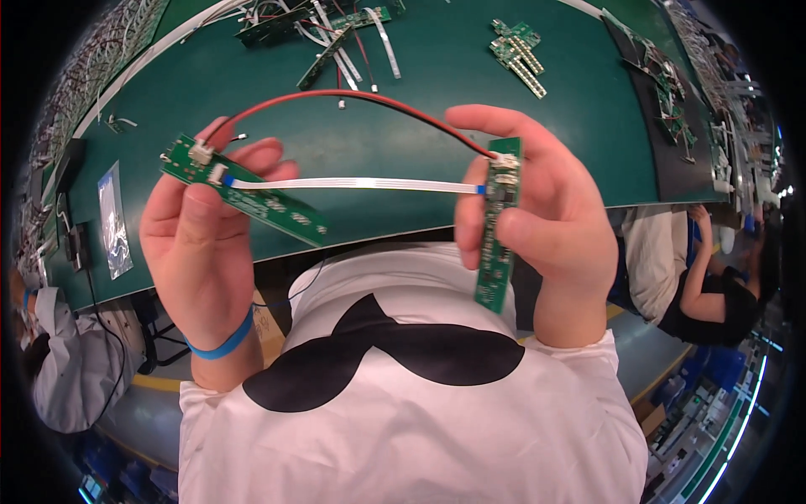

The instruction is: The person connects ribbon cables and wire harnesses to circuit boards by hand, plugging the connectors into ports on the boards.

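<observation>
My left hand (197,223) grips a long green circuit board (273,210) that slants down to the right, thumb on its face. In my right hand (558,214) a second narrow circuit board (501,227) stands nearly upright between thumb and fingers. A white flat ribbon cable (361,183) with blue ends runs almost straight from one board to the other. Above it a red and black wire pair (344,92) arches between white connectors on both boards. Both hands are raised in front of my body, over the near part of the table.
On the green table (445,50) lies a pile of circuit boards with cables (327,38) at the back. A few small boards (518,55) rest farther right, and more lie on a black mat (655,92). A clear plastic bag (113,223) is at left. People sit on both sides.
</observation>
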The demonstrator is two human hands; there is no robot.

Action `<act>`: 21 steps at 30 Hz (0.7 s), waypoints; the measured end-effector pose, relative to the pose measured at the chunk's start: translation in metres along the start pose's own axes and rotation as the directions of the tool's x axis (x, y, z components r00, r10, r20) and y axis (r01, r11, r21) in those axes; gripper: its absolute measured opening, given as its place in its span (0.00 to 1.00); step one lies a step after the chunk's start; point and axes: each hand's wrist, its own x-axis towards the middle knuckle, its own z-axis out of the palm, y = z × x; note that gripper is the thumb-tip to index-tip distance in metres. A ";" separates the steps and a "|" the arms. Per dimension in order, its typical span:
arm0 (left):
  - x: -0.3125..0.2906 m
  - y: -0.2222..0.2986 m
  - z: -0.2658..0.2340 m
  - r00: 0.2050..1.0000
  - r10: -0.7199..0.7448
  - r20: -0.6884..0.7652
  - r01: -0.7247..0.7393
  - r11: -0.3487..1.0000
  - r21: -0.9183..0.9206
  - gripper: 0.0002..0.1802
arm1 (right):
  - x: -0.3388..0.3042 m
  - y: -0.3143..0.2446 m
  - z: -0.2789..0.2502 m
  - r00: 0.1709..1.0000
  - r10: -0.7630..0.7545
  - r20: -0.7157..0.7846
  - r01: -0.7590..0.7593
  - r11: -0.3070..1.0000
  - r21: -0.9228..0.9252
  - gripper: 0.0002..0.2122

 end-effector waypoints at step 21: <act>0.031 -0.067 0.067 0.789 -0.563 0.246 0.536 0.827 0.172 0.21 | -0.080 -0.095 -0.165 0.692 -0.494 -0.527 0.416 0.869 -0.268 0.06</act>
